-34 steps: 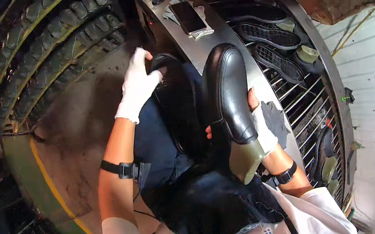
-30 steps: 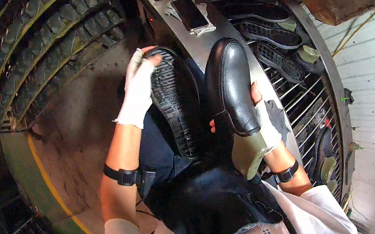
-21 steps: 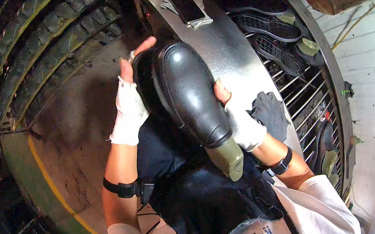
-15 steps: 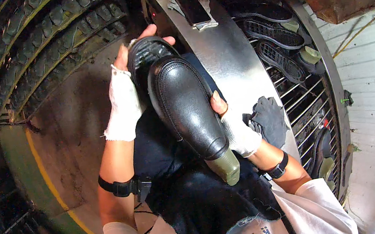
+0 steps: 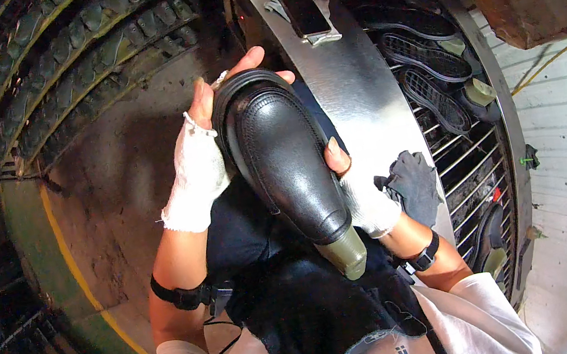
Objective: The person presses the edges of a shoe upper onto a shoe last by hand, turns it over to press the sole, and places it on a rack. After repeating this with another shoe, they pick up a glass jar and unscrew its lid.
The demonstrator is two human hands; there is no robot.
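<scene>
A black leather shoe upper [image 5: 284, 158], stretched over an olive-green last [image 5: 345, 256], lies tilted above my lap with its toe pointing away. My left hand [image 5: 196, 157], in a white fingerless glove, grips a black shoe sole [image 5: 223, 109] by its toe end. The sole's rim curves round the toe and left side of the upper; whether they are pressed fully together I cannot tell. On the right side, my right hand [image 5: 365, 190], gloved the same way, holds the upper near its heel, thumb on the leather and other fingers hidden beneath.
On the metal bench [image 5: 349, 79] to the right are a phone [image 5: 303, 11] on a cloth and a dark grey glove [image 5: 412, 180]. Beyond it, a barred rack [image 5: 471, 182] carries several black soles [image 5: 435, 99] and lasted uppers. Shelves of shoes [image 5: 80, 42] stand at far left.
The sole has come over the toe of the upper, and its ribbed inside, visible before, is now covered. My left hand has shifted slightly right and nearer with it.
</scene>
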